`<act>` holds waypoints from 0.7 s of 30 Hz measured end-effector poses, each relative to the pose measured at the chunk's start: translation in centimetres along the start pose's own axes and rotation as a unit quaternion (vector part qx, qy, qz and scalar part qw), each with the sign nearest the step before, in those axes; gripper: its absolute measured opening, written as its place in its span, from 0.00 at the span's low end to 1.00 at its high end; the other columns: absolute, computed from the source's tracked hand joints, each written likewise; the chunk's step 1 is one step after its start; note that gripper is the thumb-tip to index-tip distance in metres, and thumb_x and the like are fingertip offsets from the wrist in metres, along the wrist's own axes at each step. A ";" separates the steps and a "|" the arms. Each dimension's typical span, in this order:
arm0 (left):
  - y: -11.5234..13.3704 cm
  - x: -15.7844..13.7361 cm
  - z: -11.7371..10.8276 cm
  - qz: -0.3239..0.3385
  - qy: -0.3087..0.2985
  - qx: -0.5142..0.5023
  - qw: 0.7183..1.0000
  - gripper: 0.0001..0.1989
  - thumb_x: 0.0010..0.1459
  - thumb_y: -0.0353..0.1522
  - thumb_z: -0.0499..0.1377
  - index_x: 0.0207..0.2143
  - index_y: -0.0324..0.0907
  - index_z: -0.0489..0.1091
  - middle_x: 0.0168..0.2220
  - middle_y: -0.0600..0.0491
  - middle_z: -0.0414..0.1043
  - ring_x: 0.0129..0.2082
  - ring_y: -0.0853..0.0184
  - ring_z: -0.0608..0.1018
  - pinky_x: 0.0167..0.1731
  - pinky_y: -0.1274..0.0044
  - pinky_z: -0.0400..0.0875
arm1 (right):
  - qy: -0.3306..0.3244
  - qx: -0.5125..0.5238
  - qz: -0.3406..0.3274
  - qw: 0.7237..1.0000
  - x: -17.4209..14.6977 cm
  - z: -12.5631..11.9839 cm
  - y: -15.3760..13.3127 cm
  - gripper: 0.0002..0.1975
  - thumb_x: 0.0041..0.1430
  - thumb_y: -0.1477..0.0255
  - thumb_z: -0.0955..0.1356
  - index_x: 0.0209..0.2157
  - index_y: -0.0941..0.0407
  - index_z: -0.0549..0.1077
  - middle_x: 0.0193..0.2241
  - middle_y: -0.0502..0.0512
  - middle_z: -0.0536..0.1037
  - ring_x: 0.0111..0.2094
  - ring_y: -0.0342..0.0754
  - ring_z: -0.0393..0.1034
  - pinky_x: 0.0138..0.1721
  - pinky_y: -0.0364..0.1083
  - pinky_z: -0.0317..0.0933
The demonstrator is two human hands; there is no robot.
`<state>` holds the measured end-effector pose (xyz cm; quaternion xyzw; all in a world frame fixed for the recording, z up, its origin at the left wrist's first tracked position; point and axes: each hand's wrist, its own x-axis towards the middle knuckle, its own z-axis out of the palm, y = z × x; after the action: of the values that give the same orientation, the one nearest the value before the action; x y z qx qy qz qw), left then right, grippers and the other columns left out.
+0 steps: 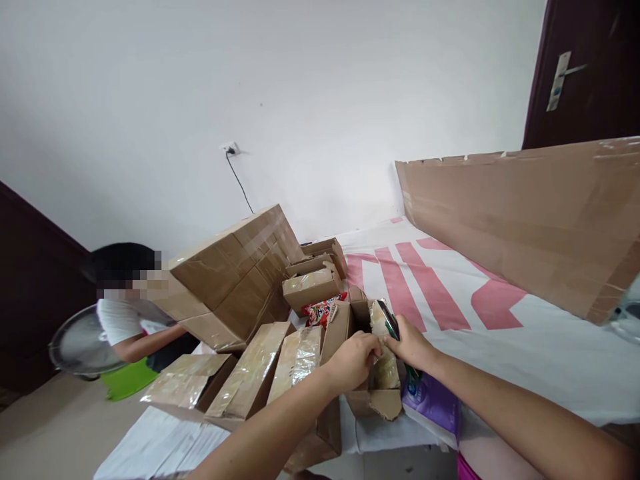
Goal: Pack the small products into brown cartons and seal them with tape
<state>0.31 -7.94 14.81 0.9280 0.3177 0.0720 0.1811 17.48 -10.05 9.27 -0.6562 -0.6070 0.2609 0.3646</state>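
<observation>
A small open cardboard box [357, 403] stands in front of me, with shiny clear tape on its right-hand flap. Over its opening is my left hand [356, 357], fingers curled closed by the taped edge; what they pinch is hidden. My right hand [414, 343], at the box's right side, is closed around a slim dark object [389, 320] with a shiny edge, whose kind I cannot make out. Below the right wrist, a purple soft pack [433, 407] lies against the box. Just behind the box is a red snack packet [320, 310].
Several taped cardboard boxes [250, 373] stand left of my hands, and more [313, 287] behind. A large carton [235, 273] leans there. A person [133, 327] sits at far left near a green stool [130, 380]. A cardboard panel [525, 220] borders the white-and-red sheet [500, 360].
</observation>
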 end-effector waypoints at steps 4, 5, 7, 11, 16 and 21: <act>1.4 0.0 -0.2 -0.003 0.010 0.062 0.998 0.18 0.47 0.23 0.56 0.43 0.43 0.66 0.45 0.45 0.71 0.46 0.55 0.68 0.47 0.65 0.61 | 0.007 0.015 0.008 1.000 0.0 0.3 -0.1 0.12 0.54 0.67 0.67 0.39 0.59 0.65 0.35 0.59 0.77 0.38 0.54 0.73 0.35 0.46 0.60; 1.6 0.1 -0.1 -0.003 0.006 0.074 0.997 0.18 0.49 0.24 0.56 0.43 0.43 0.66 0.45 0.45 0.72 0.46 0.55 0.68 0.48 0.65 0.61 | 0.008 0.021 0.009 1.000 0.0 0.4 -0.1 0.13 0.54 0.67 0.67 0.38 0.58 0.66 0.34 0.58 0.77 0.37 0.54 0.73 0.34 0.45 0.60; 1.8 0.4 0.1 -0.009 -0.005 0.092 0.996 0.15 0.49 0.23 0.55 0.41 0.43 0.66 0.41 0.47 0.74 0.44 0.57 0.69 0.46 0.67 0.62 | 0.008 0.032 0.009 0.999 0.1 0.5 0.0 0.13 0.52 0.66 0.68 0.37 0.57 0.66 0.33 0.57 0.78 0.36 0.52 0.73 0.33 0.44 0.60; 1.7 0.9 0.6 -0.033 -0.020 0.121 0.992 0.13 0.49 0.25 0.56 0.39 0.43 0.65 0.36 0.51 0.75 0.40 0.61 0.71 0.43 0.71 0.64 | 0.010 0.040 0.008 0.999 0.2 0.6 0.3 0.12 0.53 0.66 0.68 0.36 0.56 0.66 0.33 0.55 0.77 0.35 0.51 0.73 0.33 0.43 0.60; 1.9 1.1 0.5 -0.034 -0.040 0.162 0.985 0.08 0.51 0.25 0.55 0.35 0.42 0.67 0.35 0.50 0.75 0.38 0.61 0.72 0.40 0.71 0.65 | 0.004 0.032 0.005 0.999 0.4 0.7 0.6 0.11 0.54 0.65 0.67 0.37 0.55 0.64 0.31 0.54 0.76 0.35 0.51 0.72 0.33 0.44 0.60; 2.0 0.9 0.3 0.010 -0.068 0.193 0.979 0.06 0.51 0.26 0.55 0.33 0.42 0.69 0.35 0.51 0.75 0.36 0.62 0.72 0.41 0.71 0.65 | 0.000 0.013 -0.004 1.000 0.5 0.3 0.5 0.10 0.51 0.70 0.67 0.36 0.55 0.63 0.31 0.53 0.75 0.36 0.51 0.72 0.35 0.45 0.60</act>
<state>2.22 -9.00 15.28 0.9514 0.3031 -0.0518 0.0184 17.55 -9.50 8.74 -0.6492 -0.6059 0.2675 0.3740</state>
